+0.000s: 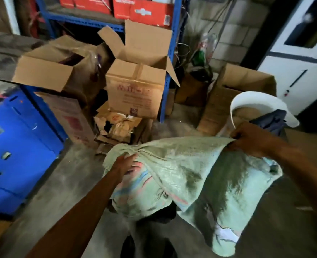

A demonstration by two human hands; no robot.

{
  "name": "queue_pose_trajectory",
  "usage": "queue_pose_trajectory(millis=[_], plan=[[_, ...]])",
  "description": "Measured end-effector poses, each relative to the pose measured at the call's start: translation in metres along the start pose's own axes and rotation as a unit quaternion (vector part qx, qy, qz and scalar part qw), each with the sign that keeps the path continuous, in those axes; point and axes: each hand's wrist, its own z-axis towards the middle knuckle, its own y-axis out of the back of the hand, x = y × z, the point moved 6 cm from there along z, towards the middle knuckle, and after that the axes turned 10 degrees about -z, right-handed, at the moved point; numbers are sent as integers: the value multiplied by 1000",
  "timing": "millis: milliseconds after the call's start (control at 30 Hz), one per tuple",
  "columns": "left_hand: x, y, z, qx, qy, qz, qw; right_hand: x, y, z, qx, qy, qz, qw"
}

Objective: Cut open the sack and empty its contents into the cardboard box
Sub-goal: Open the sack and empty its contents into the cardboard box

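Note:
A pale green woven sack with faded print hangs in front of me above the concrete floor. My left hand grips its bunched left end. My right hand is shut on the sack's upper right edge, holding it up. The sack looks limp, and dark contents show beneath its lower edge. An open cardboard box with raised flaps stands on the floor behind the sack, in front of the shelf.
Blue metal shelving with red cartons rises at the back. More open cardboard boxes sit to the left, and a blue crate lies at far left. A white plastic chair and another box are on the right. Torn cardboard litters the floor.

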Motion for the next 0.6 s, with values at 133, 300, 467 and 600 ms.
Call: queue_pose_trajectory(millis=[133,300,467,600], plan=[[-10,-14,11,46,-94,157,982,10,-12,11,45,-6,-32,998],[-58,-117,-56,284,-329,291,852,50,-43,25,66,-1,-59,996],[-61,-151,-48,275,-402,287,825,38,-66,27,45,-53,-24,997],[-62,-141,-33,234,-412,261,841,19,-86,7,64,-75,-32,995]])
